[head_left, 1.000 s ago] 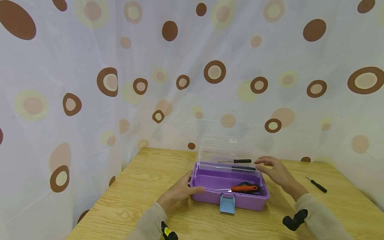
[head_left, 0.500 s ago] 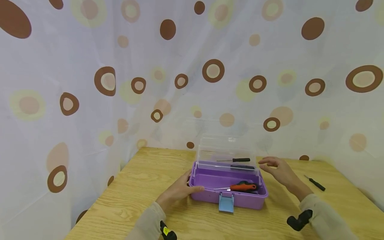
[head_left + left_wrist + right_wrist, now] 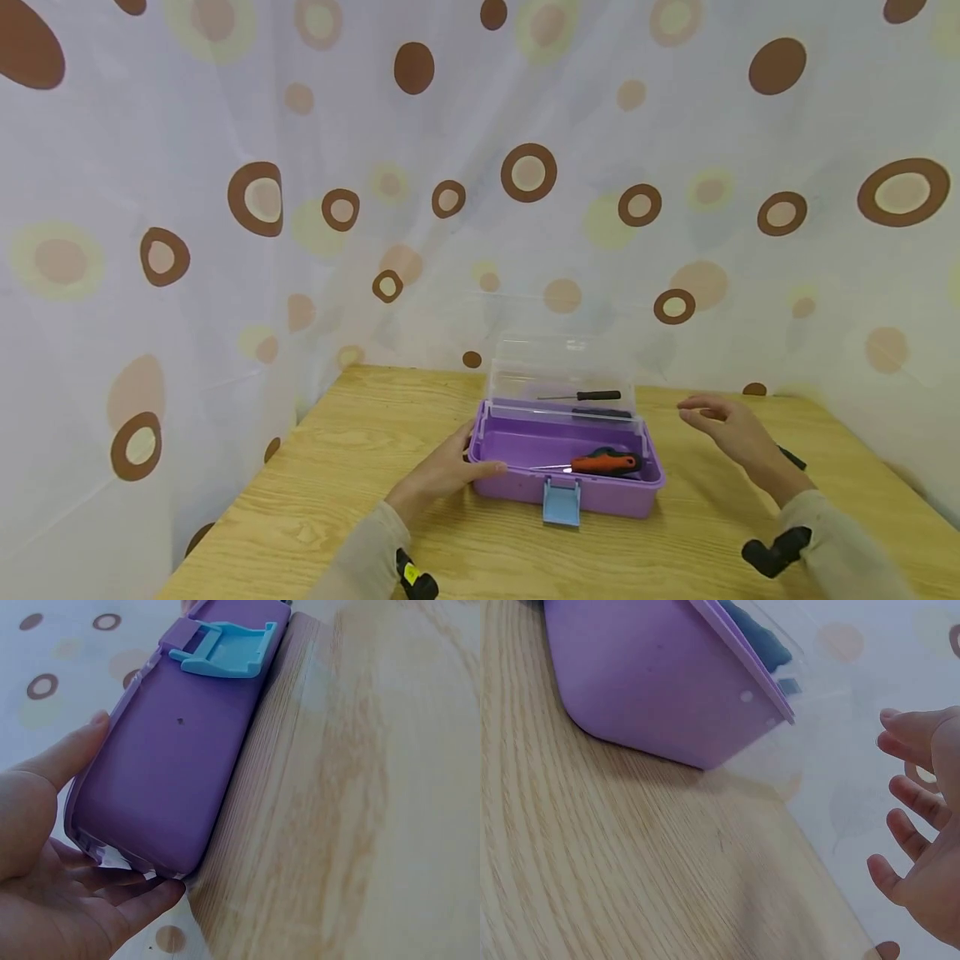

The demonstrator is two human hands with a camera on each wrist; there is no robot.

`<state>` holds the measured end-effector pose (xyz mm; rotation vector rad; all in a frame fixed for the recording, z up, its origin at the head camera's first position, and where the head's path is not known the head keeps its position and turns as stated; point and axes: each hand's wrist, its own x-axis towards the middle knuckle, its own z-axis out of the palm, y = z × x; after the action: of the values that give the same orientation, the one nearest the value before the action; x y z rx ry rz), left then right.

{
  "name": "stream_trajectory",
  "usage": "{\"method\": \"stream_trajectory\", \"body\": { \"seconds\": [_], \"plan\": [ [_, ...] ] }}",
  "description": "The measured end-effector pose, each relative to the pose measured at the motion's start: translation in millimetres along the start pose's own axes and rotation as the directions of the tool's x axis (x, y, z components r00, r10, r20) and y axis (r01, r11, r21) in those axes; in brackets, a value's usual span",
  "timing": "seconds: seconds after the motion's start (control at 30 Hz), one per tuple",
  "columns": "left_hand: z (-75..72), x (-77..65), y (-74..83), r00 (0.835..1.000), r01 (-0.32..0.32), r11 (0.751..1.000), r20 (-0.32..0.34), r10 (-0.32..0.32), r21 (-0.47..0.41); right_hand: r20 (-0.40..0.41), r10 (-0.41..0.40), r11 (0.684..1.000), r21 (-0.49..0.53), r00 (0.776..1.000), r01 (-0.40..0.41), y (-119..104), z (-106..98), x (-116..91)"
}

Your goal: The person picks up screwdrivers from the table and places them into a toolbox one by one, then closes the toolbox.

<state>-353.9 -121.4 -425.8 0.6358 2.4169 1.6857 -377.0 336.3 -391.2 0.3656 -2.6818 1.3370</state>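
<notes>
My left hand [image 3: 442, 473] grips the left end of a purple toolbox [image 3: 615, 500], its thumb at the front rim and its fingers about the end wall. The clear lid [image 3: 570, 354] stands raised, and a thin screwdriver with a black handle [image 3: 598, 396] lies in it. Below that, a dark long shape [image 3: 602, 413] shows through the plastic; I cannot tell what it is. An orange-and-black screwdriver [image 3: 606, 463] lies in the box at the front right. My right hand [image 3: 738, 433] is in the air right of the box, fingers loosely bent, holding nothing.
Another black-handled screwdriver [image 3: 792, 457] lies on the wooden table [image 3: 330, 467] at the right, partly hidden by my right hand. The toolbox's light blue latch [image 3: 562, 505] hangs down at its front. A dotted curtain [image 3: 420, 167] closes off the back and left.
My right hand has moved right, away from the lid's edge towards the screwdriver on the table, and now covers part of it. The left hand keeps its hold; the view has shifted slightly.
</notes>
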Motion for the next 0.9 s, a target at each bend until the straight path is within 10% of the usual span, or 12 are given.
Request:
{"method": "stream_trajectory", "body": {
  "seconds": [0.9],
  "plan": [
    [-1.9,0.2,-0.2,1.000,0.009,1.000,0.007,-0.008,-0.006,-0.031,0.036,0.996,-0.075,0.999,-0.038,38.4,-37.0,-6.7]
  ]
}}
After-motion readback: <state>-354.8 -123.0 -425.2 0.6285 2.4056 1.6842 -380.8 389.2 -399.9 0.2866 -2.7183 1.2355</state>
